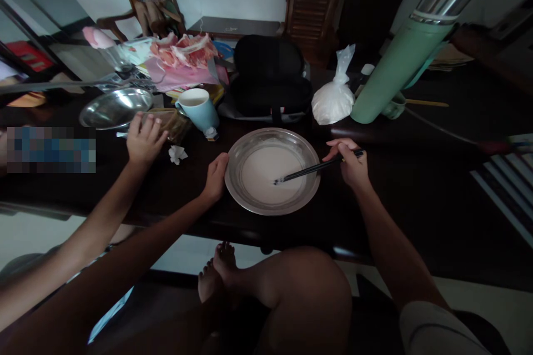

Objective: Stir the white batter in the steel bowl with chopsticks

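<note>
A round metal bowl (272, 209) stands on the dark table in front of me, with a milky, off-white liquid (262, 169) in it. My left hand (215, 178) grips the bowl's left rim, thumb near the edge and the other fingers mostly hidden. In my right hand (352, 163), just off the right rim, is a pair of dark chopsticks (308, 170). Their tips dip into the liquid near the bowl's middle and look coated with white. Beyond the bowl, to the right, sits a tied clear bag of white powder (333, 101).
Another person's hand (145, 136) rests by a second metal bowl (116, 108) at left. A blue mug (197, 108), black open case (270, 77) and raw meat on pink plastic (185, 52) lie behind. A tall green thermos (403, 66) stands at right, books (508, 188) farther right.
</note>
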A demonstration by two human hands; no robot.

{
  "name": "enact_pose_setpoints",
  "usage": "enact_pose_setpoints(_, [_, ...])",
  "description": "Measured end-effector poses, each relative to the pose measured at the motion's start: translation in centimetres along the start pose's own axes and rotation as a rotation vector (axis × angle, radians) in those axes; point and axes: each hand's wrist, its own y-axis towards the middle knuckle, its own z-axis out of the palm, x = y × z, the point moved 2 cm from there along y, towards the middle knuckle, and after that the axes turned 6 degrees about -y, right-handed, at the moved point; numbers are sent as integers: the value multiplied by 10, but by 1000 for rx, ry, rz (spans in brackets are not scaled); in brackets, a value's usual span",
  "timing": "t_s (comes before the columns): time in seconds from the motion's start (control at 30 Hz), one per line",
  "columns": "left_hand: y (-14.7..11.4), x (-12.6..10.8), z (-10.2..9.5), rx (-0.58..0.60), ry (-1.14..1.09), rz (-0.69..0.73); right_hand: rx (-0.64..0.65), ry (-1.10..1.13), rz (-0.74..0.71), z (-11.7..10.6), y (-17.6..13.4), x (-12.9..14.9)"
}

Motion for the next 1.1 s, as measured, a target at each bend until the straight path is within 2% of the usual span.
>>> enact_pose_setpoints(0.2, [0, 2, -1, 11, -2, 22, 118, -20, 16, 8, -4, 1])
enact_pose_setpoints(0.47, [2, 6, -2, 0, 8, 18, -26, 15, 3, 0, 1, 1])
enact_pose_setpoints(0.67, [2, 5, -2, -3, -3, 4, 127, 3, 20, 8, -4, -2])
enact_pose_setpoints(0.9, [1, 1, -1, -9, -1, -5, -15, -13, -13, 0, 0, 1])
enact_pose_setpoints(1.1, [1, 3, -1, 2, -5, 24, 97, -5, 12, 8, -4, 2])
